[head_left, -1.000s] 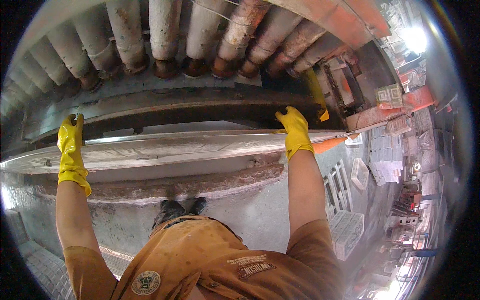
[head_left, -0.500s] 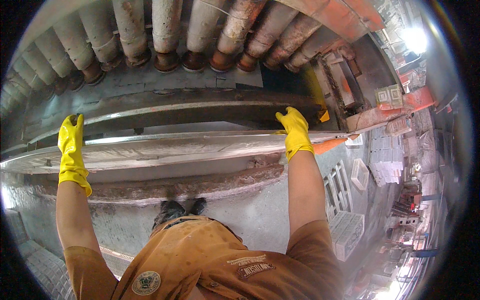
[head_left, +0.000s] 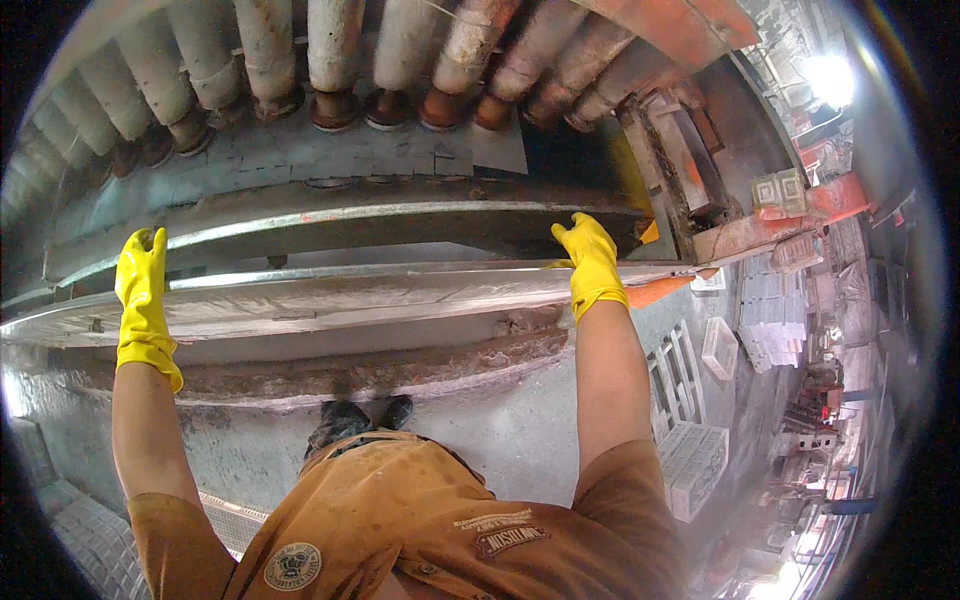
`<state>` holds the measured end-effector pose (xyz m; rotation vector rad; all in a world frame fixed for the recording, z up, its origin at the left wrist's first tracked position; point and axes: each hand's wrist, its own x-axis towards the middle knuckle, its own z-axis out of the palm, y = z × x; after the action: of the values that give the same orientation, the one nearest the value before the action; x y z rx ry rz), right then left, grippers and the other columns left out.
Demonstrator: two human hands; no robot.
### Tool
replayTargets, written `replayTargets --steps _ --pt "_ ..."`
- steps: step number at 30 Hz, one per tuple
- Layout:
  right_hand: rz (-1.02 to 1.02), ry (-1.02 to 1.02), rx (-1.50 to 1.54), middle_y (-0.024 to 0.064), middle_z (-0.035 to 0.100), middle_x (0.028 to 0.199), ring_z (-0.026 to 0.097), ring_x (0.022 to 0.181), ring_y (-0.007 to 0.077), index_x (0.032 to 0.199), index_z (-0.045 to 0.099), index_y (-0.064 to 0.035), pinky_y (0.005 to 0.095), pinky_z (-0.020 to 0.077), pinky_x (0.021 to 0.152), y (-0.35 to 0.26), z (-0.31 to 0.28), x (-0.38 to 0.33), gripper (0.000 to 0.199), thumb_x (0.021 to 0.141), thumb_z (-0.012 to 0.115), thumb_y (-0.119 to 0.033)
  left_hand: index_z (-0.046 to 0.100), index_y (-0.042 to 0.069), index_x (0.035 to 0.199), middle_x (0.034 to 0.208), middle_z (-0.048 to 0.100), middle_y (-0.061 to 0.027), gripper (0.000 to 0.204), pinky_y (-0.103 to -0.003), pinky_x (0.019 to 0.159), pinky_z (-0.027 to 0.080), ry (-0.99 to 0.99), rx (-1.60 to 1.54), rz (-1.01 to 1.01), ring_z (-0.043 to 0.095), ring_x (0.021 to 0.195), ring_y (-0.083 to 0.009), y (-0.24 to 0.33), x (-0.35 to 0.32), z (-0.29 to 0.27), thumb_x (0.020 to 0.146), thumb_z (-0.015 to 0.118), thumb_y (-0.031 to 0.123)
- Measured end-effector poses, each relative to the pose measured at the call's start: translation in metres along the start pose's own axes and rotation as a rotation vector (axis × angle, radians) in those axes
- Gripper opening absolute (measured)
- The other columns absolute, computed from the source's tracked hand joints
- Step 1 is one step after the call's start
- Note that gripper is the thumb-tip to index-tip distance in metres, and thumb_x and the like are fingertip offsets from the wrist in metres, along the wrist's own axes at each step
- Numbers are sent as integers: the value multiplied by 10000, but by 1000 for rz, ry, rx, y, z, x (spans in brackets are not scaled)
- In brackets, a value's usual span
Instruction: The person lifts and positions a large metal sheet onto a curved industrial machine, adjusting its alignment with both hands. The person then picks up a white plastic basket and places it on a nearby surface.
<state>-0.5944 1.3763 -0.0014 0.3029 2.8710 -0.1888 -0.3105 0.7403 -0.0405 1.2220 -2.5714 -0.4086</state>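
Note:
Both my hands wear yellow rubber gloves and are spread wide along a long pale metal rail [head_left: 400,290] that runs across in front of me. My left hand [head_left: 143,295] is closed over its left part, with the fingertips curled at the inner edge. At the rail's right end, my right hand [head_left: 588,255] grips the same edge, its thumb side pointing left. Some fingers of both hands are hidden. Just beyond the rail is a narrower bar [head_left: 360,212] above a dark gap, and behind it lies a surface of grey rectangular pieces [head_left: 400,150].
A row of thick, stained cylinders [head_left: 335,50] hangs over the far side. An orange metal frame [head_left: 740,240] stands at the right. White crates [head_left: 695,465] and stacked pale blocks [head_left: 775,320] sit on the floor to the right. A rough ledge [head_left: 400,370] runs before my feet.
The lower ends of the cylinders have shifted slightly upward, away from the rail. Both my hands keep their places on the rail.

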Motion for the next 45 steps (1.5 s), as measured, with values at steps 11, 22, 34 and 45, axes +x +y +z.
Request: replayTargets --steps 11,22,34,45 --pt "-15 -23 -51 130 487 1550 472 1427 306 1508 494 -117 444 361 1173 10 7 14 760 903 663 -546 655 35 1303 1247 709 -178 589 -391 978 516 -6 -10 7 681 1147 -332 -5 3 2 957 617 510" --pt "-41 30 -12 161 533 1502 528 1368 328 1462 539 -79 429 427 1125 10 9 14 703 907 702 -478 662 43 1294 1219 717 -184 588 -399 970 518 10 22 18 685 1123 -336 -6 4 4 947 621 516" --pt "-31 26 -23 183 542 1487 515 1379 349 1443 558 -68 442 390 1151 7 3 6 710 889 707 -486 671 47 1283 1193 727 -172 592 -400 955 518 -10 5 -21 685 1119 -338 7 -4 -4 938 619 526" --pt "-97 65 -31 199 578 1442 548 1336 362 1406 588 -53 454 410 1124 16 11 17 714 871 705 -511 665 60 1296 1209 720 -168 603 -404 951 519 -46 -22 -79 684 1113 -338 21 -11 -13 933 609 537"
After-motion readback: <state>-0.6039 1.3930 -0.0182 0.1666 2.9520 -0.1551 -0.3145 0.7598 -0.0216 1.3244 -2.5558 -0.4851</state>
